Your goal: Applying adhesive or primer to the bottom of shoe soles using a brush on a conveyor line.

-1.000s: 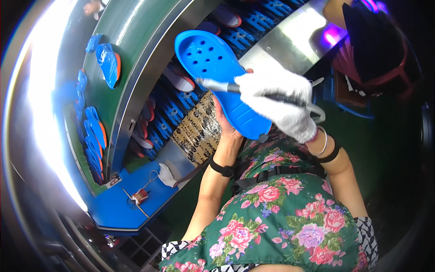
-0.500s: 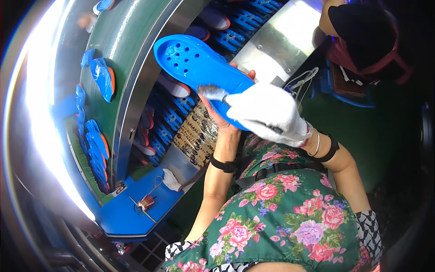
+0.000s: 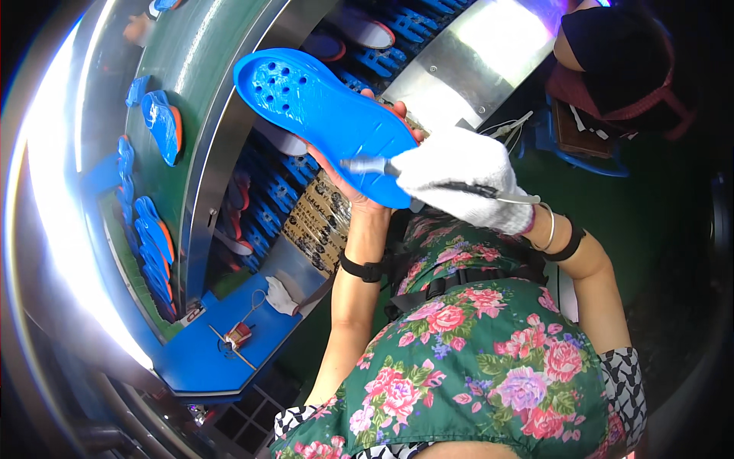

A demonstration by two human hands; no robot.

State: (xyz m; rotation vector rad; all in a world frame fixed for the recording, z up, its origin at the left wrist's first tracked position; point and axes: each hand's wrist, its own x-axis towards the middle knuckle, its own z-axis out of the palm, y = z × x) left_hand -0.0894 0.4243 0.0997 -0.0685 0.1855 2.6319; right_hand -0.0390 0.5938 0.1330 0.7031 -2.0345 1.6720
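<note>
A bright blue shoe sole [image 3: 336, 115] with a cluster of round holes at its far end lies across my bare left hand [image 3: 365, 202]. The fingers of that hand wrap round the sole's edges from beneath, the palm under it. My right hand [image 3: 462, 180], in a white knit glove, is closed round a brush [image 3: 365, 165]. The brush's pale bristles, blurred, touch the sole's upper surface at its near part, and a thin handle end shows past the glove. A wet gloss shows on the sole.
On the left, a green conveyor belt [image 3: 200, 46] carries blue soles with orange edges [image 3: 162, 128]. A blue tabletop [image 3: 200, 359] below holds a white glove [image 3: 280, 297] and a small red item with sticks. A patterned carton [image 3: 317, 226] stands under the belt. Another person [image 3: 619, 69] is at the upper right.
The sole and my left hand have shifted slightly left. My right hand has turned a little, and the brush has moved down the sole toward its near edge.
</note>
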